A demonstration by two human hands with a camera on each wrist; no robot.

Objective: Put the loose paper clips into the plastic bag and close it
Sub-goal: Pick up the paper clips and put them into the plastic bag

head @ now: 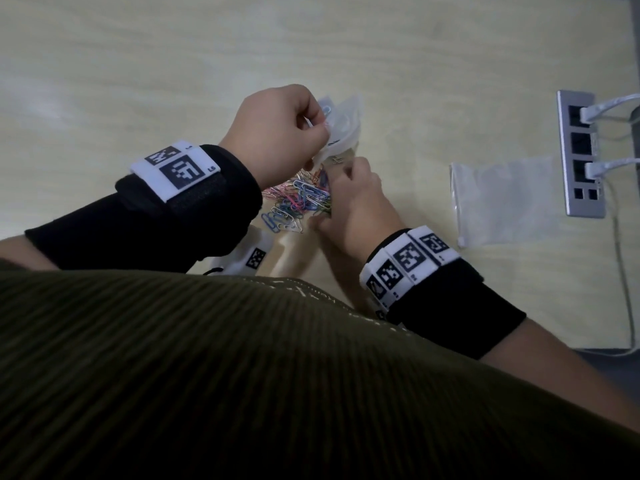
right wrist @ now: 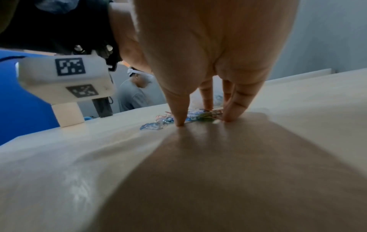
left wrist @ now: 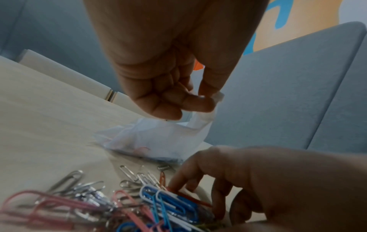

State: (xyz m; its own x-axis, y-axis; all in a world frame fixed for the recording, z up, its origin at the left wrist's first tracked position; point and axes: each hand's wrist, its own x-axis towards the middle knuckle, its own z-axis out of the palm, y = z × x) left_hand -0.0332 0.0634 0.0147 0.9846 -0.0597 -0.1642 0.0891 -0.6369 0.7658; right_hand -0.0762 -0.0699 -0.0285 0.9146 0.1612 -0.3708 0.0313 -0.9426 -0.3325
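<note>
My left hand [head: 320, 135] is raised over the table and pinches the top edge of a small clear plastic bag [head: 341, 124] between thumb and forefinger. In the left wrist view the bag [left wrist: 158, 138] hangs from that hand [left wrist: 206, 100] with its bottom resting on the table, and a few clips show inside. A pile of coloured and silver paper clips [head: 301, 202] lies just in front of me. My right hand [right wrist: 204, 120] stands on its fingertips at the pile's right side. Thumb and fingers are apart with some clips [right wrist: 198, 115] between them.
A second, empty clear zip bag [head: 502, 199] lies flat to the right. Beyond it a metal socket strip [head: 581, 154] is set into the light wooden table [head: 138, 81], with white cables plugged in. A grey partition [left wrist: 288, 94] stands behind the table. Another person is seen far off.
</note>
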